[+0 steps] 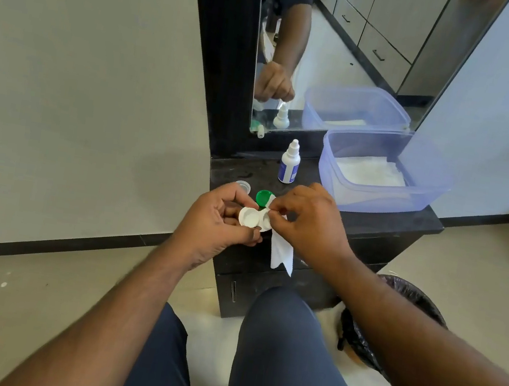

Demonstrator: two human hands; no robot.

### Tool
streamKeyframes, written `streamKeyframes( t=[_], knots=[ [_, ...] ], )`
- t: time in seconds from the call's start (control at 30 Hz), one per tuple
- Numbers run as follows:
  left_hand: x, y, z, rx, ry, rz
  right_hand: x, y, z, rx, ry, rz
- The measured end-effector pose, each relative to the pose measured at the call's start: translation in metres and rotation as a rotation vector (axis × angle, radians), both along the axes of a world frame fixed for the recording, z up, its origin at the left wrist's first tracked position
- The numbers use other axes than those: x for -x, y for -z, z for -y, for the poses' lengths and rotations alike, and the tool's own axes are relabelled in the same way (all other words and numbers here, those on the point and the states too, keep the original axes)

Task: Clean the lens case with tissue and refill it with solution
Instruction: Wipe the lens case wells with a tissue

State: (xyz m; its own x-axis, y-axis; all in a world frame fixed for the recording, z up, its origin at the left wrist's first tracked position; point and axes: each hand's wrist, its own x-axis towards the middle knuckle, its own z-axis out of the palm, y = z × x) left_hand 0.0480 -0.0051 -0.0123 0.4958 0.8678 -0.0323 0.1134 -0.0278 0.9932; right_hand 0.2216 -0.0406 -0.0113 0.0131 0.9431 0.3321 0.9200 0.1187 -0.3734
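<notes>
1. The left hand curls its fingers and thumb round the white lens case, gripping its left well, open side up.
2. The right hand pinches a white tissue between fingertips and thumb, pressing it into the case's right well; the loose end hangs below those fingers.
3. Just beyond the fingertips of both hands, a green cap lies on the dark counter; a clear cap sits left of it, past the left fingers.
4. Farther beyond the right fingers stands the solution bottle, capped and upright.
5. To its right, a translucent tub holds folded tissues, well apart from the fingers.
</notes>
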Motion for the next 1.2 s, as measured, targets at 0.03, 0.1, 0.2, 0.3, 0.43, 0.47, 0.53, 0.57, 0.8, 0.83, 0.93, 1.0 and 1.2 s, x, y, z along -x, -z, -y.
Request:
streamKeyframes(
  t=[0.03,0.1,0.2,0.3,0.43,0.47,0.53,0.57,0.8,0.83,0.93,1.0,1.2],
  knots=[
    [0.000,0.002,0.001,-0.016,-0.019,0.006,0.003,0.000,0.001,0.037,0.054,-0.073],
    [-0.002,0.005,0.003,-0.047,-0.060,0.013,0.009,-0.001,0.002,0.078,0.153,-0.292],
    [-0.003,0.007,0.006,-0.090,-0.111,0.016,0.017,-0.003,0.005,0.152,0.276,-0.579],
    [-0.003,0.011,0.008,-0.144,-0.156,0.010,0.021,-0.005,0.005,0.201,0.352,-0.735],
    [-0.006,0.021,0.013,-0.265,-0.221,-0.048,0.030,-0.003,0.002,0.214,0.479,-0.939],
    [-0.007,0.023,0.016,-0.292,-0.238,-0.054,0.032,-0.002,0.002,0.235,0.507,-0.978],
    [-0.008,0.025,0.018,-0.336,-0.265,-0.064,0.035,-0.003,0.001,0.280,0.557,-1.065],
    [-0.008,0.027,0.018,-0.347,-0.278,-0.069,0.036,-0.004,0.001,0.293,0.569,-1.109],
    [-0.007,0.019,0.010,-0.178,-0.273,0.025,0.032,-0.014,0.006,0.297,0.514,-1.238],
    [-0.006,0.015,0.007,-0.114,-0.255,0.056,0.032,-0.014,0.008,0.284,0.481,-1.200],
    [-0.001,0.008,0.001,0.067,-0.203,0.191,0.031,-0.012,0.015,0.224,0.343,-0.974],
    [0.002,0.005,-0.001,0.166,-0.189,0.260,0.027,-0.009,0.017,0.142,0.222,-0.665],
    [0.009,-0.003,-0.007,0.313,-0.088,0.215,-0.007,-0.008,0.010,-0.268,-0.257,0.225]
  ],
)
